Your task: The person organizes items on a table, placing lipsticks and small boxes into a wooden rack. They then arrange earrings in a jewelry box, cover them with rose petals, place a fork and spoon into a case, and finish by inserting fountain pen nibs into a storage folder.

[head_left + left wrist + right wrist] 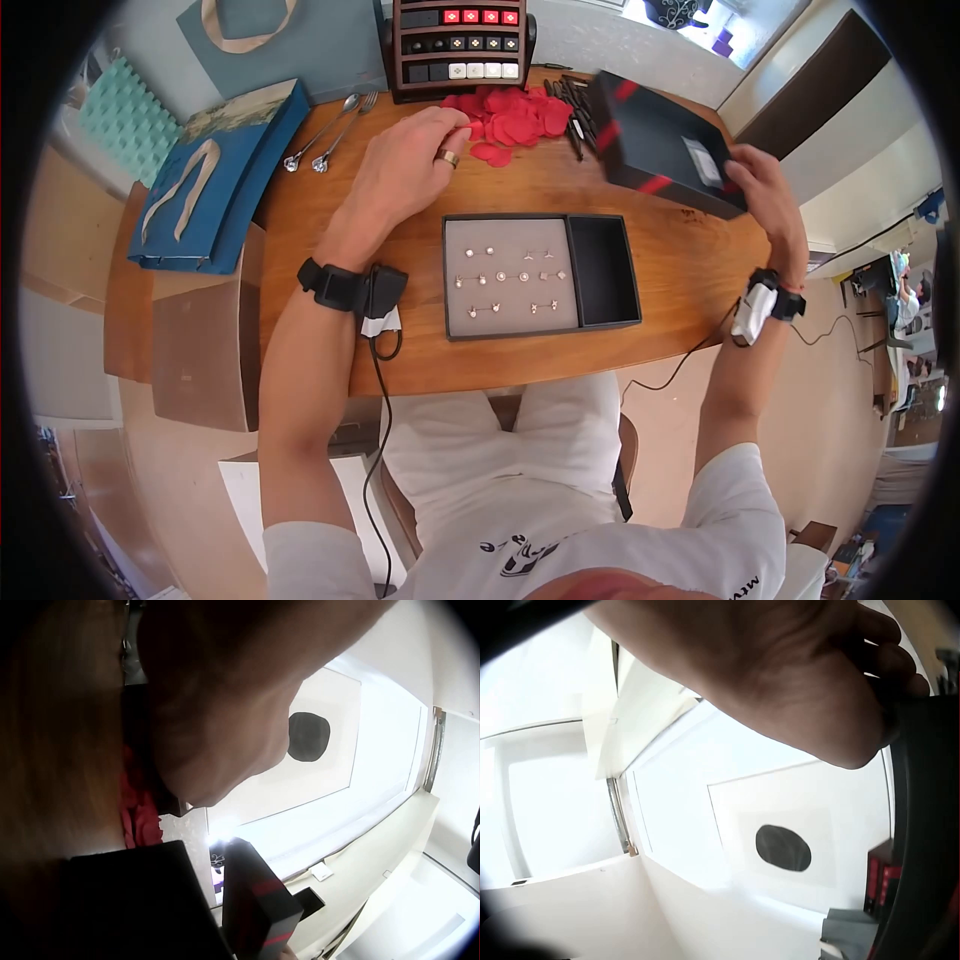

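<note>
In the head view, my right hand (770, 195) grips the edge of a black box lid (665, 135) with red ribbon strips, held tilted at the right. My left hand (405, 165), with bent fingers, is at the left edge of the red petals (515, 115); whether it pinches one is hidden. An open black box (606, 270) lies in front, its grey pad (510, 300) bearing several pairs of earrings. The left wrist view shows the left hand (225, 727) beside petals (141, 817). In the right wrist view, the right hand (795, 682) meets the dark lid (926, 765).
A rack (460, 45) of small boxes stands behind the petals. Black pens (578, 120) lie beside them. A spoon (320, 130) and a fork (345, 132) are at the back left, near a blue bag (215, 190). Cables hang from both wrists.
</note>
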Available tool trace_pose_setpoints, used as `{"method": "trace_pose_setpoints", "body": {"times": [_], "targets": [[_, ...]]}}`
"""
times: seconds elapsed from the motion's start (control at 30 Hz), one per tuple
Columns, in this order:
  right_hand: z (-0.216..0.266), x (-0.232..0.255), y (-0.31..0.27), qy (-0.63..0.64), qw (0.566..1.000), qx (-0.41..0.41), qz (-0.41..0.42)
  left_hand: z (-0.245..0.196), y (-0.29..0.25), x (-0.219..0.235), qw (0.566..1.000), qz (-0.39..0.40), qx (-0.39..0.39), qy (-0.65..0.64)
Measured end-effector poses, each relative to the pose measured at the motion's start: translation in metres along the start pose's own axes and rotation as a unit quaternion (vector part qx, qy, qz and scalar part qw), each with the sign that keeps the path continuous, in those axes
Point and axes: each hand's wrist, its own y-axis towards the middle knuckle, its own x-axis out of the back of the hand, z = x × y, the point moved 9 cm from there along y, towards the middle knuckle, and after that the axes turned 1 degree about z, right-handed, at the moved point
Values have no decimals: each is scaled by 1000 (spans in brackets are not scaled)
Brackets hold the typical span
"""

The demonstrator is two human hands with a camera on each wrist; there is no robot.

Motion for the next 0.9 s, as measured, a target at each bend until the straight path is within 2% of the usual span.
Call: {"method": "trace_pose_setpoints", "body": {"times": [0.07,0.17,0.23,0.27,0.37,0.4,0.47,0.53,0.57,0.63,0.77,0.83,0.87,0.9], "targets": [[-22,23,-26,-8,1000,2,-19,-4,-2,-2,999,-1,-45,-3],[-72,50,-63,-54,997,-57,-26,-11,-3,-3,997,8,-63,-48],[-106,55,-91,46,989,-136,-41,-18,-4,-6,995,21,-72,-70],[-117,59,-99,24,988,-149,-44,-23,-5,-7,993,25,-79,-83],[-113,54,-112,-44,988,-143,-40,-53,-10,-8,982,72,-68,-163],[-116,51,-114,-31,989,-138,-47,-63,-12,-10,981,73,-75,-164],[-119,47,-117,-47,985,-158,-52,-94,-20,-15,967,83,-158,-184],[-134,41,-117,-51,982,-174,-49,-112,-28,-26,958,104,-187,-190],[-133,40,-115,-50,983,-172,-51,-121,-33,-31,949,124,-213,-195],[-132,33,-114,-75,981,-178,-30,-127,-37,-37,948,140,-214,-188],[-122,36,-114,-148,972,-171,-62,-136,-41,-50,940,167,-234,-185],[-69,43,-117,-238,952,-150,-124,-140,-50,-53,947,190,-219,-140],[-38,39,-117,-238,952,-148,-124,-140,-55,-55,949,189,-222,-117],[-2,25,-116,-159,974,-136,-92,-140,-58,-58,951,187,-226,-96]]}}
